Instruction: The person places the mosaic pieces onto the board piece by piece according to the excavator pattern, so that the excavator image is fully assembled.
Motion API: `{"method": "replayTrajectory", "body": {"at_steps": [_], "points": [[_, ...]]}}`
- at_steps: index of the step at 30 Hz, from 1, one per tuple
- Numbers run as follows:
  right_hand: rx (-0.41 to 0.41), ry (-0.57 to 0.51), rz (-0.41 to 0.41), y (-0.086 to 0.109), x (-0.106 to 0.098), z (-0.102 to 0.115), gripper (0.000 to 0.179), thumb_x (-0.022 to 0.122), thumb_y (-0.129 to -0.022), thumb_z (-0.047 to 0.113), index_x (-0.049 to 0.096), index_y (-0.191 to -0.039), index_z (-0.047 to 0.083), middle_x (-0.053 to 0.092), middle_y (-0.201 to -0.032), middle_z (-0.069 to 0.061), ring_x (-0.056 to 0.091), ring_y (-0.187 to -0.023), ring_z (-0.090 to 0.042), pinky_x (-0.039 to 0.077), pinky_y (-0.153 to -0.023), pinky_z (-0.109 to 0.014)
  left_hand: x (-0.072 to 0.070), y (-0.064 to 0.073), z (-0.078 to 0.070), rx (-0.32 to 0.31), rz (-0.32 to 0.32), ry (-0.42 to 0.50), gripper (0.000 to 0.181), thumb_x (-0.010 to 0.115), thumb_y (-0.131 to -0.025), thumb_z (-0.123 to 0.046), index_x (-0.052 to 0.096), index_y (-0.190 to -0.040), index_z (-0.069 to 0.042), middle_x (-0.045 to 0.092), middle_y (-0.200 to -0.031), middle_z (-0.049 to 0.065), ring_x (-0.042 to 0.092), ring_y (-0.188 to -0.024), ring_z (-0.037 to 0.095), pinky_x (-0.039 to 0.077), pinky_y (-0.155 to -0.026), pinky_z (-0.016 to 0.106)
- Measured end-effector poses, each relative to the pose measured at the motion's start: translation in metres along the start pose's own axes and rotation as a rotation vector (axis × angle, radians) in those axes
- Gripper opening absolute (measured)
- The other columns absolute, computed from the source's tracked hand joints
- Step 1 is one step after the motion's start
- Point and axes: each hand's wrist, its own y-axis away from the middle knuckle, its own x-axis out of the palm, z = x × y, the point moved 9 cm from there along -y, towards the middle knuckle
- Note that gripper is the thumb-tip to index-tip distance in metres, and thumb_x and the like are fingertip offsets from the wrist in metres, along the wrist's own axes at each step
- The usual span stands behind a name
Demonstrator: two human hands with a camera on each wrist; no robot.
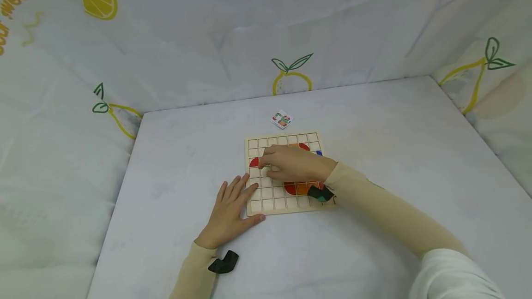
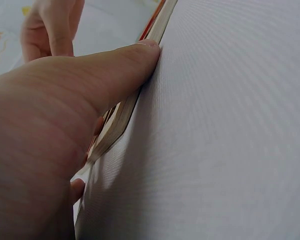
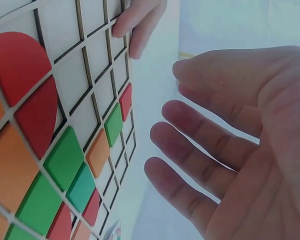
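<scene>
A shallow wooden grid board [image 1: 267, 193] lies on the table, with coloured tiles set in some of its cells. My left hand [image 1: 226, 220] lies at the board's left corner with fingers spread. Its fingertips rest on the left rim, and the thumb [image 2: 125, 65] touches the near edge. My right hand [image 1: 293, 163] hovers above the middle of the grid, fingers loosely bent, with no tile visible in it. A red rounded tile [image 1: 254, 162] sits near its fingertips. Red tiles [image 3: 20, 65], green tiles [image 3: 65, 152] and an orange tile [image 3: 99, 152] show in the right wrist view.
A small card [image 1: 281, 119] printed with a coloured pattern lies behind the board. White tablecloth [image 1: 187, 151] surrounds the board, and a lemon-printed curtain [image 1: 187, 59] hangs behind and at both sides.
</scene>
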Motion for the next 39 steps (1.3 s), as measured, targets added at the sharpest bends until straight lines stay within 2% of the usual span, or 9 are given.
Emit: {"method": "replayTrajectory", "body": {"at_steps": [3, 8, 15, 23, 30, 34, 39], "points": [[0.016, -0.011, -0.012, 0.011, -0.005, -0.002, 0.025, 0.063, -0.099, 0.022, 0.071, -0.122, 0.014, 0.068, -0.122, 0.001, 0.064, -0.111, -0.017, 0.055, -0.100, -0.035, 0.001, 0.000, 0.001, -0.010, 0.009, 0.001, 0.083, 0.066, -0.090, -0.059, 0.038, -0.158, -0.021, 0.015, -0.172, 0.001, 0.010, -0.160, 0.028, -0.004, -0.130, 0.050], [0.062, -0.032, -0.015, 0.024, -0.011, -0.007, 0.025, 0.064, -0.099, 0.023, 0.071, -0.122, 0.015, 0.067, -0.123, 0.001, 0.063, -0.115, -0.019, 0.055, -0.103, -0.037, 0.002, 0.000, 0.003, -0.017, 0.007, -0.004, 0.084, 0.066, -0.090, -0.060, 0.036, -0.158, -0.022, 0.013, -0.172, -0.001, 0.009, -0.160, 0.027, -0.004, -0.130, 0.049], [0.121, -0.064, -0.058, 0.050, -0.020, -0.015, 0.025, 0.068, -0.097, 0.025, 0.071, -0.121, 0.018, 0.066, -0.123, 0.002, 0.061, -0.116, -0.020, 0.055, -0.101, -0.042, 0.004, -0.001, 0.003, -0.019, 0.003, -0.011, 0.084, 0.067, -0.089, -0.060, 0.038, -0.157, -0.022, 0.014, -0.172, -0.001, 0.010, -0.160, 0.027, -0.003, -0.130, 0.049], [0.216, -0.106, -0.089, 0.077, -0.026, -0.028, 0.028, 0.071, -0.095, 0.026, 0.070, -0.122, 0.019, 0.061, -0.138, -0.002, 0.057, -0.130, -0.025, 0.054, -0.105, -0.046, 0.004, -0.002, 0.001, -0.027, 0.009, -0.001, 0.084, 0.067, -0.089, -0.060, 0.037, -0.158, -0.023, 0.014, -0.172, -0.002, 0.009, -0.160, 0.026, -0.004, -0.130, 0.047], [0.260, -0.098, -0.151, 0.101, -0.034, -0.044, 0.027, 0.071, -0.095, 0.023, 0.071, -0.122, 0.017, 0.065, -0.127, -0.003, 0.062, -0.114, -0.024, 0.058, -0.094, -0.042, 0.004, -0.002, 0.001, -0.026, -0.001, -0.006, 0.084, 0.068, -0.089, -0.060, 0.038, -0.158, -0.023, 0.014, -0.172, -0.002, 0.009, -0.160, 0.026, -0.004, -0.130, 0.047], [0.296, -0.103, -0.183, 0.113, -0.038, -0.055, 0.026, 0.070, -0.096, 0.026, 0.071, -0.121, 0.016, 0.066, -0.122, -0.001, 0.063, -0.108, -0.022, 0.059, -0.091, -0.041, 0.003, -0.001, 0.002, -0.023, -0.010, -0.012, 0.084, 0.068, -0.088, -0.060, 0.038, -0.157, -0.023, 0.015, -0.172, -0.002, 0.010, -0.160, 0.026, -0.003, -0.130, 0.047], [0.336, -0.093, -0.200, 0.128, -0.042, -0.065, 0.029, 0.072, -0.095, 0.025, 0.070, -0.122, 0.014, 0.066, -0.123, -0.003, 0.063, -0.108, -0.024, 0.060, -0.091, -0.045, 0.003, 0.000, 0.002, -0.020, -0.013, -0.015, 0.084, 0.068, -0.088, -0.060, 0.039, -0.157, -0.022, 0.016, -0.172, -0.001, 0.012, -0.160, 0.027, -0.003, -0.130, 0.048]]}}
